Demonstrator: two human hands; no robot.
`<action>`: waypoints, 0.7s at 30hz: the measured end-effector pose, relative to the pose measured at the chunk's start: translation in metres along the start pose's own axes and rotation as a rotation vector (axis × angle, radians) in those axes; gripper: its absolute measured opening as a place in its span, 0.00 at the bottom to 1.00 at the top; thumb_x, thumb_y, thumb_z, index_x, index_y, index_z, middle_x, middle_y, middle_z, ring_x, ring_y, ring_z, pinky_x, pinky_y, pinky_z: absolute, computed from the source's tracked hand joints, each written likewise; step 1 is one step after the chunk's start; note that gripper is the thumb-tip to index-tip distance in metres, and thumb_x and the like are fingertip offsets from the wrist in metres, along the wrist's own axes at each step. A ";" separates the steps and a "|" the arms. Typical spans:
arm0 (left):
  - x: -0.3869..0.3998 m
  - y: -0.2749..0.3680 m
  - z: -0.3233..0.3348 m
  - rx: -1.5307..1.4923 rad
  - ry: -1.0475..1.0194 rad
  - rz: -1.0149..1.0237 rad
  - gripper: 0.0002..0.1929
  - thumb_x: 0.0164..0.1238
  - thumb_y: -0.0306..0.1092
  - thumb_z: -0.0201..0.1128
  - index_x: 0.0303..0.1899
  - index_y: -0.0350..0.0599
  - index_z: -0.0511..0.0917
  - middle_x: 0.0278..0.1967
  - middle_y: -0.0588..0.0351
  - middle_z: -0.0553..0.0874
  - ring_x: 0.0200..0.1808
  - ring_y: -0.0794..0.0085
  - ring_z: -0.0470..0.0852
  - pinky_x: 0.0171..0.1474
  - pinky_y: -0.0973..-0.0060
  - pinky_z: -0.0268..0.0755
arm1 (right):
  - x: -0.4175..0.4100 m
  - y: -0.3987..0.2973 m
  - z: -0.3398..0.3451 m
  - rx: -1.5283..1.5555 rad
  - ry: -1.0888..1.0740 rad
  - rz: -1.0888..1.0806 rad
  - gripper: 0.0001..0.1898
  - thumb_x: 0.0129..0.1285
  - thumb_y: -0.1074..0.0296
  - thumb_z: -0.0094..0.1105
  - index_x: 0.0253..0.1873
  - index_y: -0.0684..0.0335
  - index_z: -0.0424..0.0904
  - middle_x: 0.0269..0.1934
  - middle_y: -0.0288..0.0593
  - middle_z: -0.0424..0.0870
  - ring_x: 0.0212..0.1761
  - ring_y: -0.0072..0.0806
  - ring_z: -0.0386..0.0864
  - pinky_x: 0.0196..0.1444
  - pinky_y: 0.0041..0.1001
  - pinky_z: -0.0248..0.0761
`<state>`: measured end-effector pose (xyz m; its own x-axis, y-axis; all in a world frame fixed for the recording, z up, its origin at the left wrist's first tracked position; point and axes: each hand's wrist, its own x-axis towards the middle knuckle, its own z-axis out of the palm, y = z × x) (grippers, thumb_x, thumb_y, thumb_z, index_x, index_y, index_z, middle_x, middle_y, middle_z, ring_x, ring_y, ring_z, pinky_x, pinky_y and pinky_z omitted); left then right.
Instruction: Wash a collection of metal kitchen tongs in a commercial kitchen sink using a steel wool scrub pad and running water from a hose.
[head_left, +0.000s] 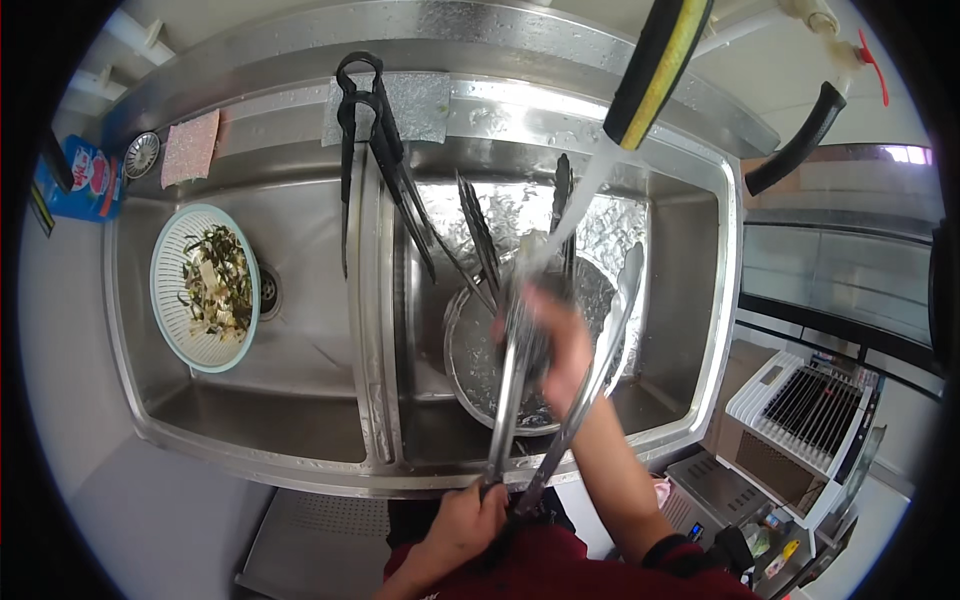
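My left hand (469, 521) grips the joined end of long metal tongs (510, 397) at the sink's front edge. Their two arms spread apart over the right basin. Around one arm of the tongs, near its far end, is my right hand (562, 345), blurred; it seems to hold a dark scrubber, which I cannot make out clearly. Water pours onto that spot from a black hose with a yellow stripe (660, 71). Beneath, a round metal bowl (480, 367) with water in it stands in the basin, with more tongs (476, 225) leaning in or behind it.
Black-handled tongs (386, 146) hang over the basin divider (373, 315), by a grey scouring pad (424, 105). The left basin holds a pale green plastic strainer (169, 300) with food scraps, near the drain (268, 292). A pink pad (190, 148) and blue bottle (94, 180) are at the back left.
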<state>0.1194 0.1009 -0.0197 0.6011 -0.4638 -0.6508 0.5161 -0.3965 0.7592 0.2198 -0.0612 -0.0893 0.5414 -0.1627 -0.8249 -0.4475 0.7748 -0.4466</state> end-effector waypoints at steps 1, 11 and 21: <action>0.011 -0.001 -0.006 0.041 0.049 0.058 0.09 0.62 0.30 0.48 0.28 0.34 0.70 0.14 0.49 0.74 0.17 0.62 0.76 0.22 0.71 0.66 | -0.009 0.024 -0.019 -0.234 -0.092 -0.047 0.14 0.50 0.66 0.59 0.40 0.67 0.70 0.29 0.44 0.76 0.26 0.30 0.76 0.27 0.24 0.73; 0.007 0.002 -0.012 0.030 -0.040 -0.155 0.08 0.61 0.30 0.49 0.27 0.36 0.70 0.13 0.51 0.74 0.15 0.64 0.76 0.22 0.72 0.67 | -0.004 0.011 0.006 -0.148 -0.003 -0.098 0.12 0.54 0.64 0.55 0.40 0.64 0.70 0.23 0.42 0.76 0.24 0.27 0.76 0.23 0.23 0.70; 0.010 -0.002 -0.010 0.030 0.055 0.002 0.09 0.62 0.31 0.48 0.27 0.34 0.70 0.12 0.49 0.73 0.14 0.62 0.75 0.19 0.72 0.63 | 0.002 0.043 -0.010 -0.219 0.052 -0.219 0.12 0.51 0.63 0.59 0.35 0.65 0.73 0.28 0.44 0.78 0.26 0.31 0.77 0.30 0.28 0.74</action>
<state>0.1305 0.1048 -0.0273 0.6352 -0.4207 -0.6477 0.4970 -0.4192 0.7598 0.1945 -0.0340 -0.1138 0.6075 -0.3463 -0.7148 -0.4699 0.5689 -0.6749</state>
